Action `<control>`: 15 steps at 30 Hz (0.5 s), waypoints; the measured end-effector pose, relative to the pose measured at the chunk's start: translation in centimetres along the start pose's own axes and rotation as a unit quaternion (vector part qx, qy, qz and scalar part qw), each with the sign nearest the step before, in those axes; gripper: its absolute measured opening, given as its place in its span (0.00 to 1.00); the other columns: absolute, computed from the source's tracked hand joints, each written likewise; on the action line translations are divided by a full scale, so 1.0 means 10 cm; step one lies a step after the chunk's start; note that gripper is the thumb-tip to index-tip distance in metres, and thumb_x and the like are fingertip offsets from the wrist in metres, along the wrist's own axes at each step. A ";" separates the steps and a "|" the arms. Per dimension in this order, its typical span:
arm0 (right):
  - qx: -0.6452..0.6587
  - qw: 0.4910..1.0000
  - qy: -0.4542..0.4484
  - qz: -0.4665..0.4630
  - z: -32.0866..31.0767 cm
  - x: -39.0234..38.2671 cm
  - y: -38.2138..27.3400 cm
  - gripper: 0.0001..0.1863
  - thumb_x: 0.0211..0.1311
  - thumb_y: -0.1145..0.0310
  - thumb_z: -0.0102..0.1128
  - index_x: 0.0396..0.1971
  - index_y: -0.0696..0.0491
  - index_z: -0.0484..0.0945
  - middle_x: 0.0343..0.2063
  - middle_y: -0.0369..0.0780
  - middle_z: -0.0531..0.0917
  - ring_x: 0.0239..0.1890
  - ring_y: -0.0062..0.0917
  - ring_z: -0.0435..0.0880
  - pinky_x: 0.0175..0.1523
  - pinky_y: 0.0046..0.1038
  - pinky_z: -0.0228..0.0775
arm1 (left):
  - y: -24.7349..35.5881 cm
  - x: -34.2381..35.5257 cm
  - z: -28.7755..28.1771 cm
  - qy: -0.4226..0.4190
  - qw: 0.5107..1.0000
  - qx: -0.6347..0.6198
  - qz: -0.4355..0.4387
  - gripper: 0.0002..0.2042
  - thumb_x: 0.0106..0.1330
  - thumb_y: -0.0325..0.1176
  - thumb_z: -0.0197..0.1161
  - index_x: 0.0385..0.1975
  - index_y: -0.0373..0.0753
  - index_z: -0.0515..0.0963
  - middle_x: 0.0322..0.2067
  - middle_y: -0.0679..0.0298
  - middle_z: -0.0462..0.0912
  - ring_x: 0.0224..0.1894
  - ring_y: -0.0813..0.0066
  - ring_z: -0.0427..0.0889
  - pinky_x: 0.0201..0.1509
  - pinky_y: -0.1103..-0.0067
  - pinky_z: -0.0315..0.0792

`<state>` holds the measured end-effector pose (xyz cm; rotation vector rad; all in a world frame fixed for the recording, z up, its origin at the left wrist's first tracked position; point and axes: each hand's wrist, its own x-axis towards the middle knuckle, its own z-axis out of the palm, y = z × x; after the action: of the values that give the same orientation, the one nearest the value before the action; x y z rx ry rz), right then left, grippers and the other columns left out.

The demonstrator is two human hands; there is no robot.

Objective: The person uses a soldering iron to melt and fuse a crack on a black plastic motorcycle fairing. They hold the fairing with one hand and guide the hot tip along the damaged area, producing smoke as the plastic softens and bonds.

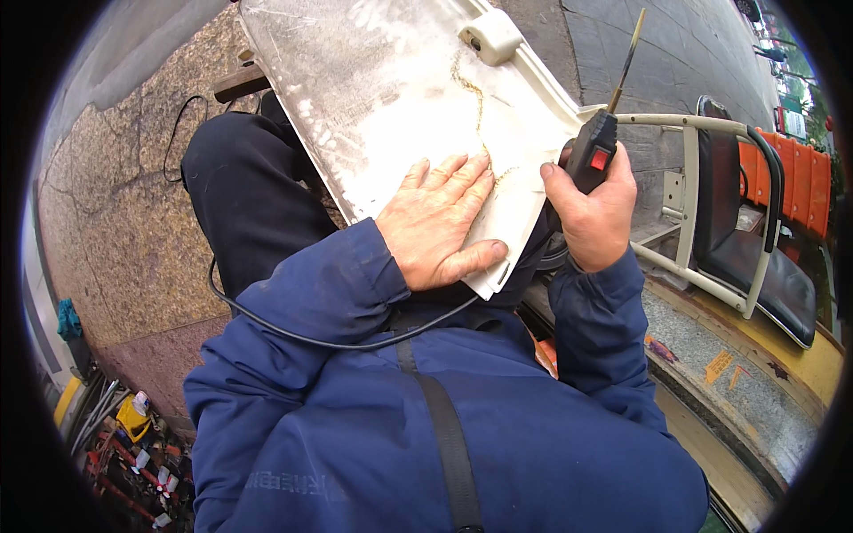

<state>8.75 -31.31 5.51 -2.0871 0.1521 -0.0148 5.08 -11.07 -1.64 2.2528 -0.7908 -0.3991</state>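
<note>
Head view: my left grip (437, 216) lies flat, fingers spread, on the white panel (355, 98), which reaches out beyond it; my right grip (597, 206) is wrapped round the black tool (586, 160), thin tip pointing away. I judge the panel light, stiff, rather slippery, perhaps brittle along the rough seam (481, 107) ahead of my left grip; its far side edges look safest to hold.

Cream-framed, black-padded chair (787, 286) seen; ribbed orange panels (803, 184) placed beyond chair; cracked, speckled brown paving (120, 249) laid left of chair.
</note>
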 end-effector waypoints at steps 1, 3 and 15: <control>-0.001 1.000 0.000 -0.001 0.00 0.00 0.00 0.18 0.51 0.74 0.72 0.40 0.59 0.74 0.31 0.37 0.82 0.32 0.20 0.81 0.40 0.25 0.76 | 0.00 0.00 0.00 0.005 1.000 0.000 0.003 0.44 0.70 0.64 0.46 0.72 0.27 0.56 0.74 0.41 0.53 0.76 0.42 0.52 0.76 0.50 0.45; -0.007 1.000 0.000 0.001 -0.01 0.00 0.00 0.18 0.51 0.74 0.72 0.40 0.59 0.74 0.31 0.37 0.82 0.32 0.20 0.81 0.40 0.25 0.76 | 0.01 -0.01 0.00 0.013 1.000 -0.005 0.009 0.44 0.70 0.64 0.47 0.72 0.27 0.57 0.74 0.41 0.54 0.76 0.42 0.53 0.76 0.50 0.46; 0.043 0.999 0.001 0.001 -0.02 -0.02 0.03 0.18 0.52 0.73 0.72 0.40 0.59 0.74 0.30 0.37 0.83 0.32 0.19 0.81 0.40 0.25 0.76 | 0.12 -0.09 -0.03 0.057 0.991 -0.059 0.107 0.59 0.51 0.70 0.66 0.70 0.23 0.57 0.69 0.32 0.58 0.72 0.36 0.59 0.75 0.56 0.55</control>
<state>8.47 -31.58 5.30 -2.0019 0.1533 -0.0219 4.04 -10.97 -0.51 2.0367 -0.9141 -0.2064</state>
